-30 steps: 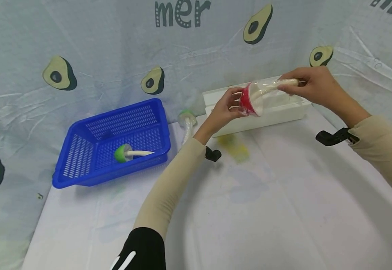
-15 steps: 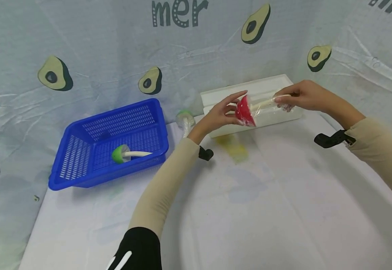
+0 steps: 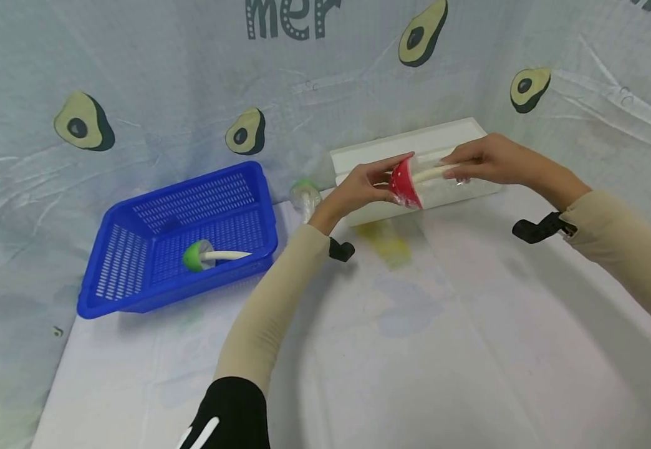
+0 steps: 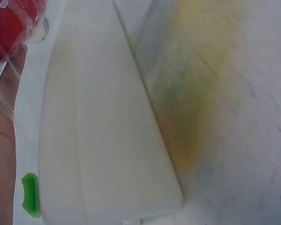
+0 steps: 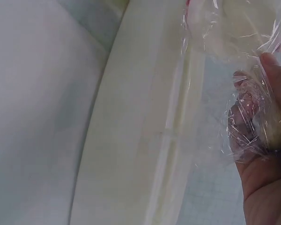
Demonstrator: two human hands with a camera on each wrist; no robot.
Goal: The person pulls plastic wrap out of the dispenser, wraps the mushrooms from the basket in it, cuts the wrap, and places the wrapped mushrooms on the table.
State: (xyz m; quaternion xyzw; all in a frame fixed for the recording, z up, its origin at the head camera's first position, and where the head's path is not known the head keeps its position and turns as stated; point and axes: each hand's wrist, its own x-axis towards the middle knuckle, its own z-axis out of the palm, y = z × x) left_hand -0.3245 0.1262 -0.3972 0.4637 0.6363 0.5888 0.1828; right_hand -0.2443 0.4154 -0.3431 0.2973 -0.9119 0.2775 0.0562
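On my feed, the red-capped mushroom (image 3: 425, 175) is held by both hands over the white box (image 3: 443, 196) at the back of the counter (image 3: 415, 362). The left hand (image 3: 361, 187) grips its cap (image 3: 404, 184) between thumb and fingers; the right hand (image 3: 486, 159) pinches the pale stem (image 3: 435, 172) through clear wrapping (image 5: 213, 28) (crinkled and shiny, I notice, from the right wrist). Leftward, I see a green-capped mushroom (image 3: 199, 255) in the blue basket (image 3: 182, 289), and a wrapped mushroom (image 3: 305, 196) between basket and box.
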